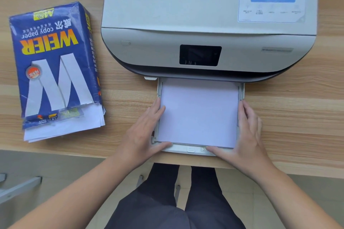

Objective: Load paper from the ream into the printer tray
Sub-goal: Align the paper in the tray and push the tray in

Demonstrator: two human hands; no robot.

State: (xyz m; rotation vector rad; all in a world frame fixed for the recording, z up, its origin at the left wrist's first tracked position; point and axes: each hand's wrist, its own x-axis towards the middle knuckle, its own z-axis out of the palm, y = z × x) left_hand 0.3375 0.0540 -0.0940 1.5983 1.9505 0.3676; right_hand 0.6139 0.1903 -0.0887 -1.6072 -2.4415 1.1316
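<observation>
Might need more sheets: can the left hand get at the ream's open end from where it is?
Probably yes: the left hand rests on the tray edge, with only bare desk between it and the ream.

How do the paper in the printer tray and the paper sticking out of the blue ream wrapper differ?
The paper in the tray lies squared up as one neat stack; the sheets at the ream wrapper fan out unevenly. The tray paper is fully bare, framed by both hands, left hand and right hand; the ream's sheets are mostly covered and untouched. Both are plain white and lie flat.
</observation>
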